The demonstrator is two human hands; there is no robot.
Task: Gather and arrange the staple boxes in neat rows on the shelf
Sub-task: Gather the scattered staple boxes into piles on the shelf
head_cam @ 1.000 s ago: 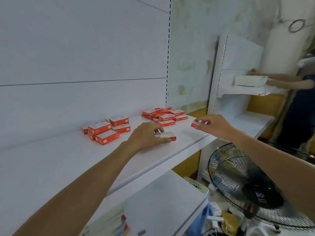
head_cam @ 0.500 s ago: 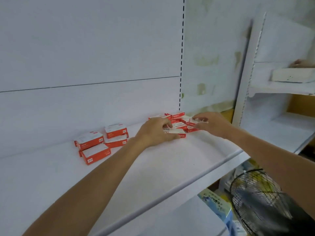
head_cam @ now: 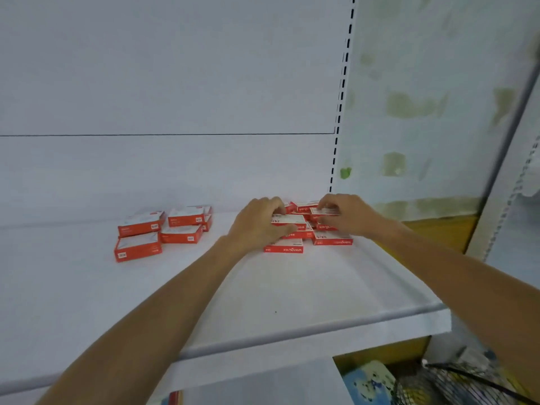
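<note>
Both hands have closed onto the loose pile [head_cam: 331, 240] at the shelf's [head_cam: 292, 302] back right corner: left hand [head_cam: 258, 225] grips one staple box [head_cam: 289, 220], right hand [head_cam: 346, 214] pinches another, evidently gathering them.

White shelf [head_cam: 292, 290], stained wall [head_cam: 423, 112] behind

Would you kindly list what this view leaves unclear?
Head view:
Box count in the right pile: left hand and right hand cover it.
Whether the fingers grip or only touch boxes: blurred.
Print on the left group: too small.
Wire grille: cut by bottom edge.
</note>
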